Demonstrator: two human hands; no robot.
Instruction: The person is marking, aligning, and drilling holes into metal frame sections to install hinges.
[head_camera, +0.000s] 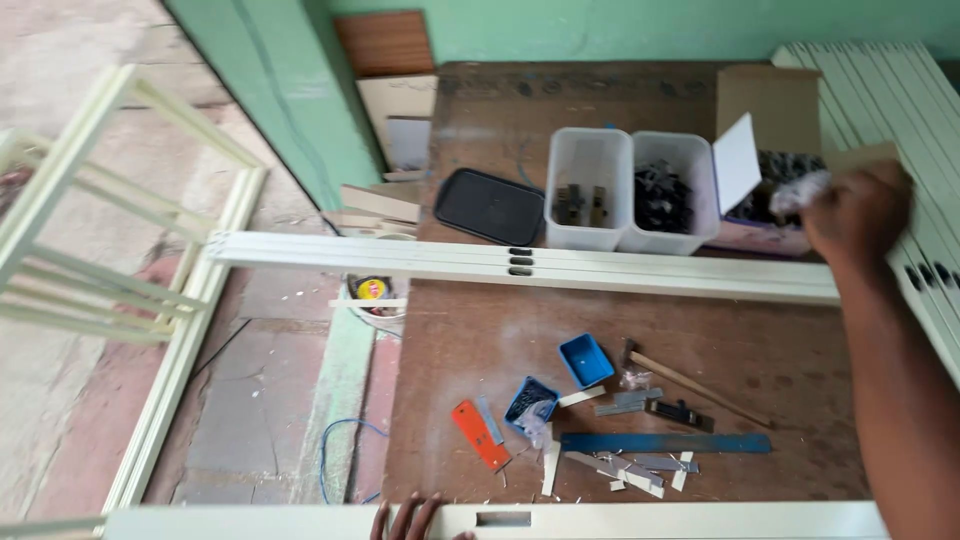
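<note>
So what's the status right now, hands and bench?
Right hand up at the cardboard box, closed on a small pale thing. Left hand resting on the near cream frame bar. Second cream bar lies across the bench.

A worn brown surface (780, 350) is being crossed by a long cream frame bar (600, 268). Behind the bar, a black tray (488, 206), two clear tubs (630, 190) and a cardboard box (770, 110) are being carried; in front, a hammer (685, 382), a blue ruler (665, 442), small blue boxes (585, 360) and an orange cutter (480, 435) are being borne.
</note>
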